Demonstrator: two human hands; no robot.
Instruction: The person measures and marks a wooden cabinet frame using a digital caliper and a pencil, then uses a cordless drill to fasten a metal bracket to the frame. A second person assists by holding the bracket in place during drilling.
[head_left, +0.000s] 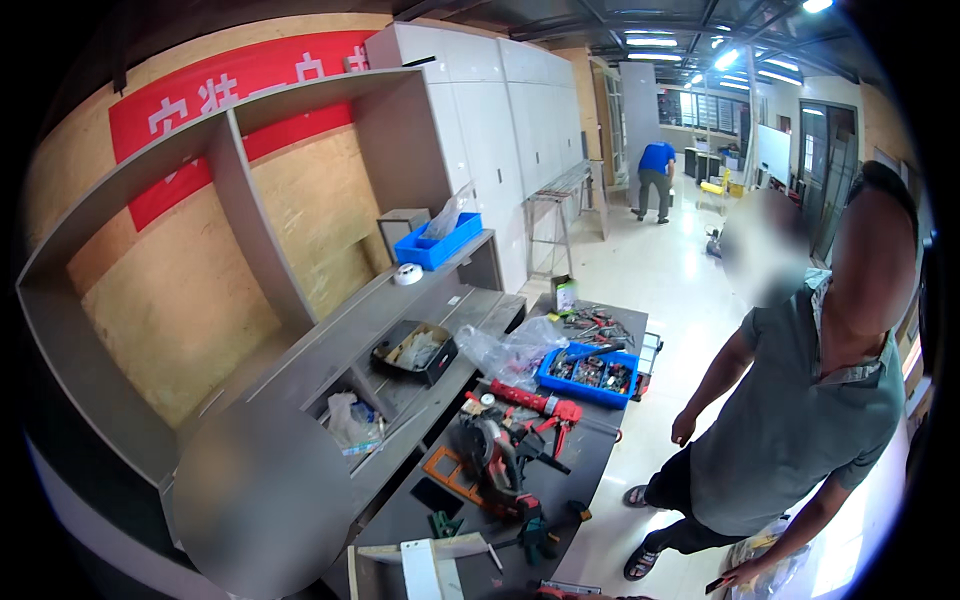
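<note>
Neither of my hands shows in the picture. Below me stretches a dark workbench (400,522) crowded with tools. A red caulking gun (530,398) lies across its middle, and nearer to me are red-and-black power tools (490,450), partly overlapping. Beside them sit an orange tool frame (452,474) and a flat black rectangular thing (436,497). A white board (430,570) rests in a box-like wooden frame (370,575) at the near edge, with a white pen-like stick (495,557) to its right. Farther back is a blue compartment tray (590,374) of small hardware.
A person in a grey-green shirt (790,420) stands right of the bench, holding a small dark object (715,585). Another in blue (656,160) bends over far back. Grey shelving (235,200) lines the left, with a blue bin (440,242) and a black box (412,352).
</note>
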